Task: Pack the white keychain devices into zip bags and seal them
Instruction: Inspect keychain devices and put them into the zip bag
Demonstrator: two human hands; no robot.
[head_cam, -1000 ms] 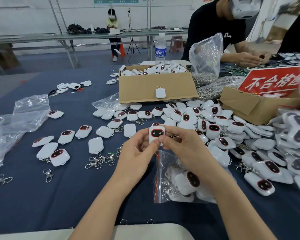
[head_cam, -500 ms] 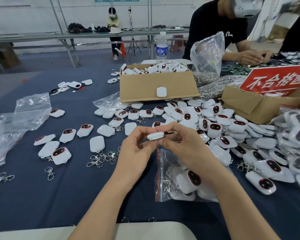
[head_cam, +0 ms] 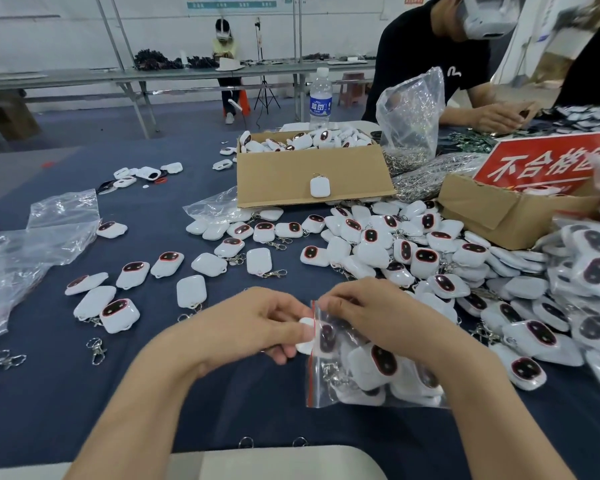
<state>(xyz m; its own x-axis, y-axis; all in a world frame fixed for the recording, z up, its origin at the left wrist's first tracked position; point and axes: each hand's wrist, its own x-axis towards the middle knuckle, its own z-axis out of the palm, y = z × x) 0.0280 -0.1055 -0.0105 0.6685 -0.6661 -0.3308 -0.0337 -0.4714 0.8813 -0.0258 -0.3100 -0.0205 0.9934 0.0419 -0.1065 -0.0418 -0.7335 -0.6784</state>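
A clear zip bag (head_cam: 368, 375) with a red strip along its mouth lies on the dark blue table before me, holding several white keychain devices. My left hand (head_cam: 257, 327) pinches one white keychain device (head_cam: 306, 336) right at the bag's mouth, half inside. My right hand (head_cam: 371, 313) holds the bag's upper edge by the mouth. Loose white devices with dark red-rimmed faces (head_cam: 120, 315) lie scattered to the left, and a big heap of them (head_cam: 413, 251) spreads to the right.
A cardboard box (head_cam: 312, 171) full of devices stands at the middle back, another box (head_cam: 510, 216) with a red sign at right. Empty clear bags (head_cam: 25, 244) lie at left. Loose metal clips (head_cam: 96, 351) dot the table. Another person works across the table at back right.
Both hands have come down from chest height to the bag. The device that was held up between them is now being pushed into the bag's mouth by the left hand.
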